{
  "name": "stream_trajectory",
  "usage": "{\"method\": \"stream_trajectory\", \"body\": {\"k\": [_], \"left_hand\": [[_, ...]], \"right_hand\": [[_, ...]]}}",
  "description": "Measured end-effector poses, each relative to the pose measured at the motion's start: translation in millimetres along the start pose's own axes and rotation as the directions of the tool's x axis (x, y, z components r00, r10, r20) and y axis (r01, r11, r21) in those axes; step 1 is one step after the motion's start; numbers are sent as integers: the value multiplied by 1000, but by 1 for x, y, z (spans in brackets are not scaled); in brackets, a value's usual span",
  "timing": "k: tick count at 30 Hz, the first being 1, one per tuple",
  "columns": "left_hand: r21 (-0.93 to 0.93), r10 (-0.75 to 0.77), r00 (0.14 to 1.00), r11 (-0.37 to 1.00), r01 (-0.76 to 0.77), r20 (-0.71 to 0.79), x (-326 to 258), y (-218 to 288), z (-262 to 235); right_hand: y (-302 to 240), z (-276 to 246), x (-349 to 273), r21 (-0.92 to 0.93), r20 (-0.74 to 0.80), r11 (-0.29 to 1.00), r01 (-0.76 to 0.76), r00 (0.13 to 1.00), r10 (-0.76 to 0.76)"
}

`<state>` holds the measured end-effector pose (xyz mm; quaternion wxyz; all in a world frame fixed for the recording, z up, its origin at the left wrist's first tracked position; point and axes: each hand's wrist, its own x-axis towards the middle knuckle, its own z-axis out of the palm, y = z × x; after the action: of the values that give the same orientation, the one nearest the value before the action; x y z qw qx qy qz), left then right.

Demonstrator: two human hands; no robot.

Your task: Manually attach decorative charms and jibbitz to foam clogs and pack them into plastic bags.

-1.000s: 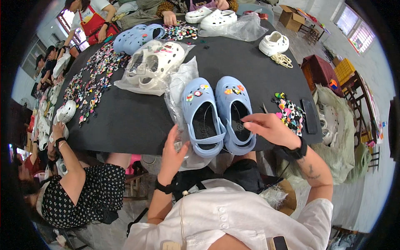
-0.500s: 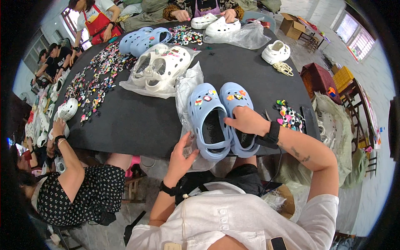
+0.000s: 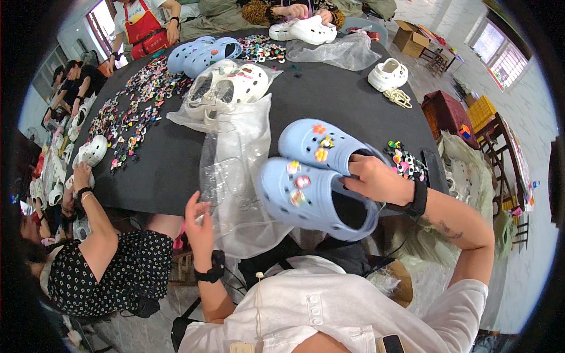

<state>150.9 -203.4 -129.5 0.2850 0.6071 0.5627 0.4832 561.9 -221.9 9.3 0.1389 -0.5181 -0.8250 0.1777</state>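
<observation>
My right hand (image 3: 379,179) grips a pair of light blue clogs (image 3: 312,203) together at their openings, with the toes turned toward the left. Colourful charms (image 3: 321,154) sit in the holes on both toes. A clear plastic bag (image 3: 235,170) lies beside the clogs, hanging over the table's near edge. At the bag's left side is my left hand (image 3: 200,226), its fingers apart; thumb and fingertips are at the film, and I cannot tell whether they pinch it.
White clogs in a clear bag (image 3: 226,88) and blue clogs (image 3: 206,56) stand farther back on the black table (image 3: 170,176). Loose charms (image 3: 138,112) spread at left, with a smaller pile (image 3: 406,162) at right. A white clog (image 3: 388,73) stands far right. Co-workers sit left and across.
The blue clogs have been lifted and tilted, toes swinging left, in my right hand. My left hand has moved left, and the bag now lies spread out flatter beside it.
</observation>
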Motion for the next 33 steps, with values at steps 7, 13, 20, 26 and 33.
{"method": "stream_trajectory", "body": {"k": [7, 13, 20, 26, 33], "left_hand": [[13, -26, 999, 1000, 26, -45, -2, -3, -20], [12, -53, 998, 999, 53, -39, -4, -11, -17], [423, 188, 977, 897, -129, -101, -15, 25, -7], [180, 252, 929, 935, -306, 271, -35, 57, 36], [51, 200, 825, 963, -266, 529, -24, 94, 95]], "right_hand": [[-16, -28, 6, -198, 283, 945, 260, 938, -199], [13, -19, 57, -158, 240, 874, 460, 876, -418], [25, 4, 68, -172, 148, 863, 476, 878, -455], [5, -6, 27, -96, 100, 995, -29, 994, 39], [14, 19, -23, -2, -106, 999, -51, 993, 51]]}}
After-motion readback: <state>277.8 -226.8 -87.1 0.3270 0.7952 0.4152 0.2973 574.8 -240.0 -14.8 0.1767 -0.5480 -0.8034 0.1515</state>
